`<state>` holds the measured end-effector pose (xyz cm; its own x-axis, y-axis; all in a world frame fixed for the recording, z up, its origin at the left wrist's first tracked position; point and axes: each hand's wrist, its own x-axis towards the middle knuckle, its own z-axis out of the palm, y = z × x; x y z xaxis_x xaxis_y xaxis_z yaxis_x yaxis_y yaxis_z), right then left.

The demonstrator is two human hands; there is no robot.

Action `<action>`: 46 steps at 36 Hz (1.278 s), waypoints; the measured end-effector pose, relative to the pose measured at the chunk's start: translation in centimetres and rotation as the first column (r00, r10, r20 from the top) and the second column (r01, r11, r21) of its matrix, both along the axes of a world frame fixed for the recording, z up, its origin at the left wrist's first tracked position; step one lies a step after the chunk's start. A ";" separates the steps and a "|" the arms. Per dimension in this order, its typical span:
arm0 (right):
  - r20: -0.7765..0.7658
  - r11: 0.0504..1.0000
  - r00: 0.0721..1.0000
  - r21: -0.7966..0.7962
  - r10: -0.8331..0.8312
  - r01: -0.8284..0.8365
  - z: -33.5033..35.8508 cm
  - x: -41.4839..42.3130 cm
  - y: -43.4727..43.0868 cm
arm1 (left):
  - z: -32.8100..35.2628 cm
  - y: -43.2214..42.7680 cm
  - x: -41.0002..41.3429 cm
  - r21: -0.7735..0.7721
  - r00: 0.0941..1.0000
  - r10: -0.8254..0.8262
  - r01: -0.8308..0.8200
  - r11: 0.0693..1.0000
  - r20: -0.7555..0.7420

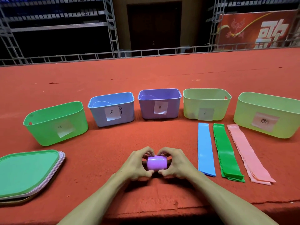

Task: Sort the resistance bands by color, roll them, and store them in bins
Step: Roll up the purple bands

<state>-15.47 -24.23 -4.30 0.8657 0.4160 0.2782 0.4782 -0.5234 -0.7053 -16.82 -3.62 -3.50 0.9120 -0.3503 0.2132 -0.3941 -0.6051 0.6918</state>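
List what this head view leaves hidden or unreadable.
Head view:
Ends of the purple roll: covered by the left hand and right hand.
Floor of the green bin: behind its near wall.
Writing on its label: too faint.
Part of the lid stack: cut by the left edge.

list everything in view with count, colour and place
green bin: 1, green, left end
blue bin: 1, blue, second from left
purple bin: 1, purple, middle
fourth bin: 1, yellow-green, fourth
fifth bin: 1, yellow-green, right end
lids: stack, green on top, near left
blue band: 1 seen, blue, right
green bands: pile, green, beside it
pink bands: pile, pink, rightmost
roll: 1, purple, between hands
carpet: 1, red, underneath
left hand: 1, grips roll
right hand: 1, grips roll
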 end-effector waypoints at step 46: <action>0.270 0.990 0.954 0.084 -0.134 0.115 13.4 34.1 -0.7 | 12.8 -1.9 35.7 -0.147 0.973 -0.051 0.086 0.985 0.224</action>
